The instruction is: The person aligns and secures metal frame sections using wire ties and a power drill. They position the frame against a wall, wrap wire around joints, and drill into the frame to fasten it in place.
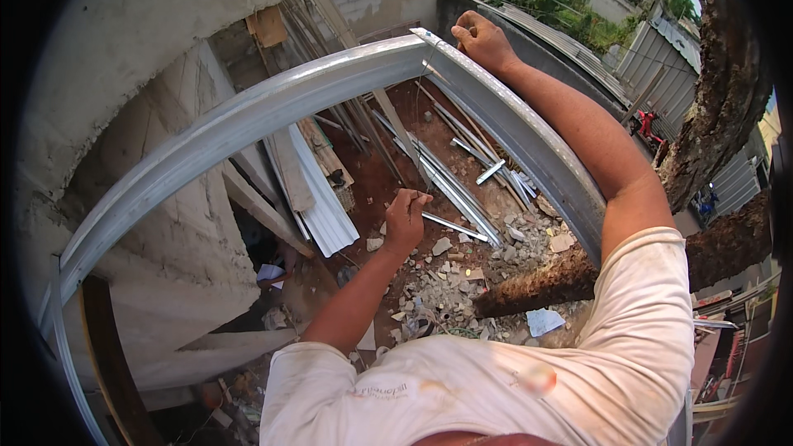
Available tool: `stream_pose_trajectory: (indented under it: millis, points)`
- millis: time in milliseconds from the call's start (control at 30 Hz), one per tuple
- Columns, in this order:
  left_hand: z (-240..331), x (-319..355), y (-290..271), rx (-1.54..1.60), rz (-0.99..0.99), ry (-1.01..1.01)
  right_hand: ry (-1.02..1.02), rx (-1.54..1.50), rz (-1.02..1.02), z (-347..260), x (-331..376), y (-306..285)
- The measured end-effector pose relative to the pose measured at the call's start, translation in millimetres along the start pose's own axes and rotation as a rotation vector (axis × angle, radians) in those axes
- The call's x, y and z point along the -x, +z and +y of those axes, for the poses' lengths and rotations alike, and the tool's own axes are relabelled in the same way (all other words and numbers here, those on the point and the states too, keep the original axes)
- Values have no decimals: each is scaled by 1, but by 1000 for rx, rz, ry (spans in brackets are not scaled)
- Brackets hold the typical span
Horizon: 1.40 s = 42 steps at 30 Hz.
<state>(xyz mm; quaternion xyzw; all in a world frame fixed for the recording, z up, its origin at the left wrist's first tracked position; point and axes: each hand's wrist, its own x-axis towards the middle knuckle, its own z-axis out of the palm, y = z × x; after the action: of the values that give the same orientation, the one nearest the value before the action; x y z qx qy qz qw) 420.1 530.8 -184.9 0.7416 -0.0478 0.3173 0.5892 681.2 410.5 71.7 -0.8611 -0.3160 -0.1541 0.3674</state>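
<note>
Thin string [419,128] is running taut and near vertical between the two hands, likely serving as a plumb or measuring line off the frame corner. Top end is sitting at the right hand [483,40], which is clenching into a fist on the corner where the two metal channel rails [273,107] are meeting; the fist is pinning the line against the rail, probably to keep its reference point fixed. Bottom end is going into the left hand [406,216], fingers curling tight around it well below the frame, out over the open drop, seemingly pulling it straight. So the string is lying directly between the hands, right one above, left one below. The rails are forming an angled frame at chest level, one leg going left toward the concrete wall [140,25], the other coming back toward the right shoulder. Far below, the dirt floor [388,182] is carrying loose metal profiles [462,198], a stack of white corrugated sheets [322,206] leaning by the wall, and rubble [446,281]. A rough tree trunk [727,99] is standing at the right.
</note>
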Motion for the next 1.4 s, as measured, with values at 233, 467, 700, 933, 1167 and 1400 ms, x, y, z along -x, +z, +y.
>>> stream_pose_trajectory:
  millis: [233, 467, 700, 933, 1167, 1400]
  points:
    - [-5, 10, 3, -3, 15, 105, -281, -332, -75, -22, -3, -11]
    - [-33, 64, -11, -89, 14, 85, -232, -345, -141, -24, -3, -7]
    - [-72, 185, -45, -164, -28, -245, 71, -186, -64, 13, -13, -6]
    - [-70, 112, -17, -142, -160, -385, 244, 169, -724, 73, 2, -1]
    - [-40, -38, 49, -191, -310, -303, 195, 153, -1033, 99, 17, 8]
    - [1, -126, 80, -215, -482, -68, 209, 170, -1030, 105, 26, 3]
